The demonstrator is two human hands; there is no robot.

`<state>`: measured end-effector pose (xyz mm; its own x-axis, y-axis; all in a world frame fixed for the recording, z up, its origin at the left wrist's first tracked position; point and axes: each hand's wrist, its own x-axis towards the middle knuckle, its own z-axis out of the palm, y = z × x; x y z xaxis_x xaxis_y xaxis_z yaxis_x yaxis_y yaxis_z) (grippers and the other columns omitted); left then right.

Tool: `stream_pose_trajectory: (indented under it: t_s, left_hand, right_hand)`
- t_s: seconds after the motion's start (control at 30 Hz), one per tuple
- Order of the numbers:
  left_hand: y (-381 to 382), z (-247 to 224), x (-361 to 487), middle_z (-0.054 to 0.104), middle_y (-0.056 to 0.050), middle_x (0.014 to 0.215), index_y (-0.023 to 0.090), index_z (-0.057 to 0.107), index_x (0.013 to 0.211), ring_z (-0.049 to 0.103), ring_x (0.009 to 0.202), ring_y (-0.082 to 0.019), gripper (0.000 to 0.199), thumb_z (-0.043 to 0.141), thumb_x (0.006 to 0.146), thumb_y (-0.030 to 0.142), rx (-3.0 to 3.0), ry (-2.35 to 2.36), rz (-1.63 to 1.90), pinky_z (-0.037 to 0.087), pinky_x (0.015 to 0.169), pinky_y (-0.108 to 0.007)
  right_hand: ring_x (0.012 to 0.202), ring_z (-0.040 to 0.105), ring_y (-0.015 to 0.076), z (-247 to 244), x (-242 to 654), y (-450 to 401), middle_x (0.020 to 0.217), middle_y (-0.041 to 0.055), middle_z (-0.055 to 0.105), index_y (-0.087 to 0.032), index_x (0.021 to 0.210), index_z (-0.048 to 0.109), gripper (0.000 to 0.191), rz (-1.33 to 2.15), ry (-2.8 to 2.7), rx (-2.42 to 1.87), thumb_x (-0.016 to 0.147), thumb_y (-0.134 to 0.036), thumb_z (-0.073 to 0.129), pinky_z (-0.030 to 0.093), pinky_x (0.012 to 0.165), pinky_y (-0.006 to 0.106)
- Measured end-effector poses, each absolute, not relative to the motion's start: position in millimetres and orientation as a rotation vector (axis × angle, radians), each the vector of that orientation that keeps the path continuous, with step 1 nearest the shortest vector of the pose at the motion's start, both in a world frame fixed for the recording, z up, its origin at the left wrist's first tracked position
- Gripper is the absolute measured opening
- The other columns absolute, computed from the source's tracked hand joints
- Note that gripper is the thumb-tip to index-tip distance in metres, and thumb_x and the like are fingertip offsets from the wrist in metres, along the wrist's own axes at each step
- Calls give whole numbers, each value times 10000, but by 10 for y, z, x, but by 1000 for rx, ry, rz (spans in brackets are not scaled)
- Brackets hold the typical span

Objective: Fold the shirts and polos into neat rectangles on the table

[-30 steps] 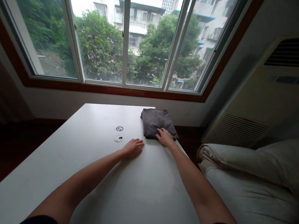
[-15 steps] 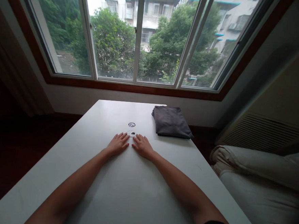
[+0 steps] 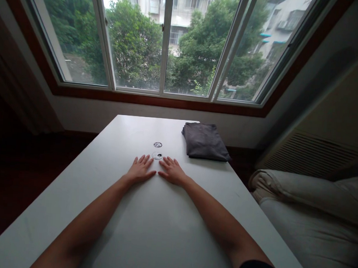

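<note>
Both arms stretch forward over a white table (image 3: pixel 147 230). My left hand (image 3: pixel 139 170) lies palm down on it, fingers spread, holding nothing. Beside it my right hand (image 3: pixel 172 171) also rests flat with its fingers apart and nothing in them. The two thumbs point toward each other across a small gap. Just past the fingertips is a round, ring-like piece (image 3: pixel 157 155) with a dark spot in it. A smaller dark-rimmed oval (image 3: pixel 157 144) with a patterned face sits farther back. I cannot tell what either one is.
A folded dark grey cloth (image 3: pixel 206 142) lies at the table's far right corner. Behind the table is a wide window (image 3: pixel 165 47) with a brown frame. A pale cushioned seat (image 3: pixel 313 225) stands along the right side, and a curtain (image 3: pixel 14 69) hangs at left.
My left hand has drawn slightly left, its fingers spreading and its thumb stretching out, so more of the ring-like piece shows. The view has tilted down slightly. My right hand stays nearly in place.
</note>
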<state>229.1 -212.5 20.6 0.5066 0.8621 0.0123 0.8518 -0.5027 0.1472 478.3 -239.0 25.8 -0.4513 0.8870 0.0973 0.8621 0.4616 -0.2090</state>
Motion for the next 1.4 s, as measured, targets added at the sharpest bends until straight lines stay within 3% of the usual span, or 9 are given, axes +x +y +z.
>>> stream_pose_trajectory:
  t_s: [0.13,1.4]
  left_hand:
    - [-2129,220,2288,131,-113,1753,250,302,1667,71,1617,-364,889,352,965,793,2636,1460,118,53,1268,-594]
    - [-2134,232,2272,183,-106,1747,281,335,1654,100,1607,-392,837,431,966,750,2645,1429,147,74,1260,-616]
  right_hand:
    - [1605,151,346,273,4793,-2434,1735,112,194,-258,1658,322,836,201,-2550,-1542,997,-769,365,97,1287,566]
    - [1583,234,342,286,4776,-2455,1711,116,279,-268,1620,407,756,118,-2549,-1540,1010,-714,435,168,1273,548]
